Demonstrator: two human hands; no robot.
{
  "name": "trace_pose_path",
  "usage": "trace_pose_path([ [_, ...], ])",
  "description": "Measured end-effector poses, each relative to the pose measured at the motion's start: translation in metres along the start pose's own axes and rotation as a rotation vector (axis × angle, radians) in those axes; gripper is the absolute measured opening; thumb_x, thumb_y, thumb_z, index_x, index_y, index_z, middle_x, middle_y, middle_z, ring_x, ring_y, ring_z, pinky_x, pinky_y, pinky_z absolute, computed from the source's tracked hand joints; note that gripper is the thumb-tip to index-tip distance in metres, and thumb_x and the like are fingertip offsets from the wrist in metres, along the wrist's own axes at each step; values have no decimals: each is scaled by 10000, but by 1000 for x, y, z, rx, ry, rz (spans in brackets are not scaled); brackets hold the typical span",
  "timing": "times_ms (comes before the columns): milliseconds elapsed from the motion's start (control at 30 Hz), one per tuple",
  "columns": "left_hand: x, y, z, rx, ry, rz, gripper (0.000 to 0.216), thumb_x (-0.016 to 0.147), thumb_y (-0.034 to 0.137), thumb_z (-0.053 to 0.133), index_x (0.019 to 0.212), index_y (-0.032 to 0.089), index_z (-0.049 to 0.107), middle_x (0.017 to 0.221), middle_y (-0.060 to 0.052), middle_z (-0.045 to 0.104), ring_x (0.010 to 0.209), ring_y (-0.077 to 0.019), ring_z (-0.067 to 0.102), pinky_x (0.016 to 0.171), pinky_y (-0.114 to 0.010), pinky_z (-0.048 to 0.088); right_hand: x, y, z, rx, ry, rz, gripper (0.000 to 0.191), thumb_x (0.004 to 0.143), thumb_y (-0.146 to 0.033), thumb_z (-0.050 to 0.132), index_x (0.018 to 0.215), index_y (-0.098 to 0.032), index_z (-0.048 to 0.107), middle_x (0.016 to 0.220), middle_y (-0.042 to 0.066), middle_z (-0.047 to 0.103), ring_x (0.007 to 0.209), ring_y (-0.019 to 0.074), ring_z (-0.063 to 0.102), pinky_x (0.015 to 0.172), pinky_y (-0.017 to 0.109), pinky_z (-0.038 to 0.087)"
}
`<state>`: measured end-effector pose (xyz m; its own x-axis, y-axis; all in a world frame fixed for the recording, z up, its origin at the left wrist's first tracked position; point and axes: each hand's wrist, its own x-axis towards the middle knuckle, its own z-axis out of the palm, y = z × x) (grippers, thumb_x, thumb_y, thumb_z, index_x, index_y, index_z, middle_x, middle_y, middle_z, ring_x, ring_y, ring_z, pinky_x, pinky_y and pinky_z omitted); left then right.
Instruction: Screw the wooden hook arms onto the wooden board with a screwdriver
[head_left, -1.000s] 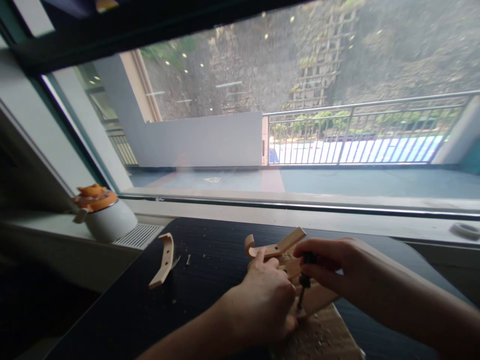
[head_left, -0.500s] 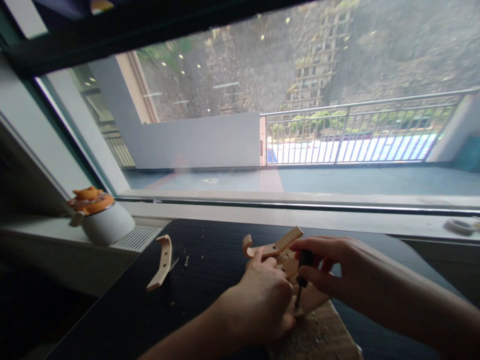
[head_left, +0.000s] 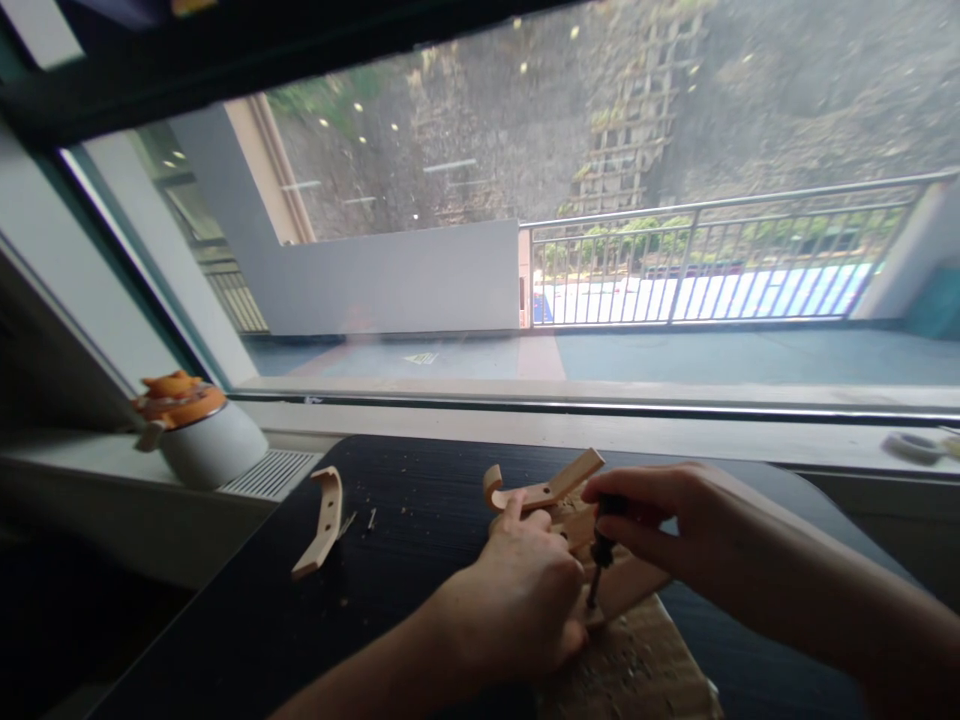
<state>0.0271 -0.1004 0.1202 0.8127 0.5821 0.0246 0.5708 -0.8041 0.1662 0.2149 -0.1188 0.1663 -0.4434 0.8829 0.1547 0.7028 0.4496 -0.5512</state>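
My right hand [head_left: 660,510] is closed around the dark handle of a screwdriver [head_left: 600,548]. Its shaft points down, with the tip at a wooden piece [head_left: 637,585] beside my left hand. My left hand [head_left: 525,585] grips that wooden piece, its curled fingers hiding part of it. One of its fingers reaches to a curved wooden hook [head_left: 551,490] with a dark hole, lying just beyond. Under the wood is a sheet of corrugated cardboard [head_left: 637,670] strewn with small bits.
A second curved wooden hook [head_left: 327,525] with two holes lies on the black table [head_left: 405,620], with a few screws [head_left: 372,519] close by. On the sill stand a white pot with an orange animal-shaped top [head_left: 202,430] and a tape roll [head_left: 911,448]. A window spans the back.
My right hand and the screwdriver handle have shifted very slightly, the fingers turned a little around it. My left hand stays in nearly the same place on the wood.
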Motion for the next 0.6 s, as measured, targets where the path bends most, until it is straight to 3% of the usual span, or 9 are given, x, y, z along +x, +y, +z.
trace_pose_path([
  [300, 2, 2, -4, 18, -19, -17, 142, 774, 296, 614, 747, 170, 671, 971, -92, 683, 1077, -299, 546, 1087, -559, 232, 3, -9, 1, -89, 70, 2, 190, 890, -260, 540, 790, -211, 694, 659, -27, 631, 589, 115, 508, 531, 224, 344],
  [433, 3, 3, -5, -4, -15, -16, 121, 768, 295, 622, 748, 182, 662, 949, -67, 688, 1068, -291, 549, 1081, -544, 237, -1, -14, -2, -40, 117, -24, 169, 870, -243, 560, 923, -219, 719, 790, 16, 694, 690, 152, 590, 600, 228, 410],
  [600, 1, 3, -5, -13, -29, -22, 119, 772, 296, 629, 738, 190, 669, 950, -55, 687, 1036, -276, 559, 1057, -517, 264, -6, -16, -8, -5, 76, -47, 192, 896, -184, 534, 928, -239, 716, 906, 12, 700, 828, 156, 611, 710, 231, 425],
])
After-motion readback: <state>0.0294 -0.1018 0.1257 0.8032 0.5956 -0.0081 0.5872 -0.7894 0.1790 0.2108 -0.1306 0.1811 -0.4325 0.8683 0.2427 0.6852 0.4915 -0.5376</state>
